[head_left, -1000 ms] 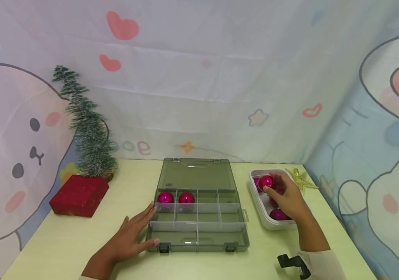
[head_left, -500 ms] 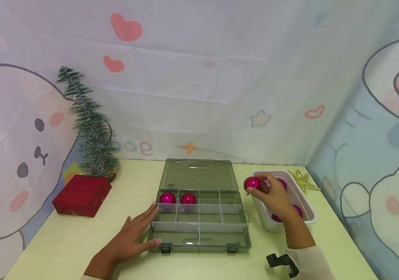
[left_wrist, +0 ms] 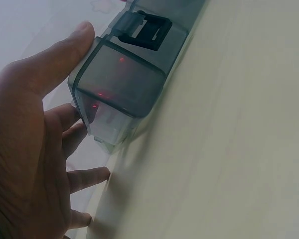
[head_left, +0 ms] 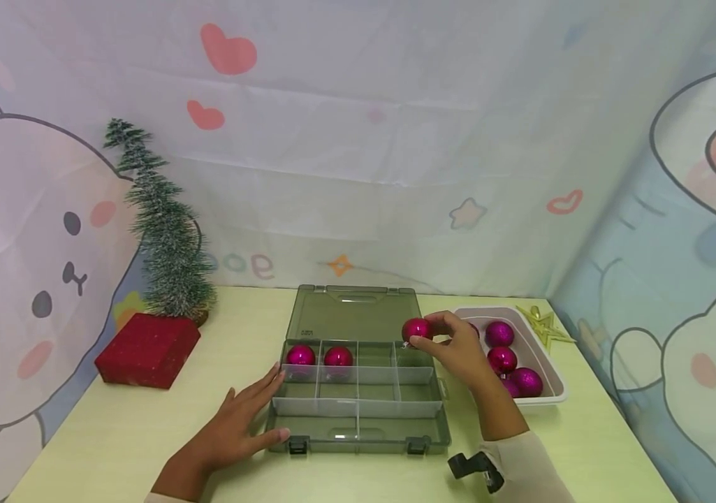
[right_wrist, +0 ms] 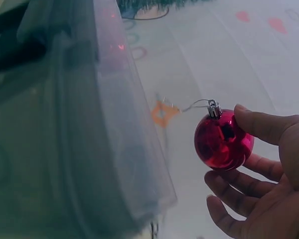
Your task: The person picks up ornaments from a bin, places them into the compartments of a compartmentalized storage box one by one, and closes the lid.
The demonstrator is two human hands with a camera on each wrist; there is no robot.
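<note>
Crimson bauble pinched in your right hand at the organizer's rear right corner

Your right hand (head_left: 458, 349) pinches a glossy crimson bauble (head_left: 416, 329) between thumb and fingertips; in the right wrist view the lower fingers curve loosely beneath it, just apart from one another. The silver cap (right_wrist: 214, 109) points up, with a wire loop (right_wrist: 195, 104) trailing off it. From your head camera the bauble overlaps the rear right compartment; its exact height above the green organizer box (head_left: 402, 423) cannot be told.

Your left hand (head_left: 228, 429) is spread, thumb on the organizer's front left corner, fingers along its left side. In the left wrist view two fingers pass partly behind the clear wall, so their contact there is hard to confirm.

Your right hand and forearm hide part of the white tray (head_left: 538, 353) and one bauble in it. Red specks inside the organizer, seen from the left wrist, are too small to identify. The right wrist view cuts off the organizer at the left edge and blurs its wall.
</note>
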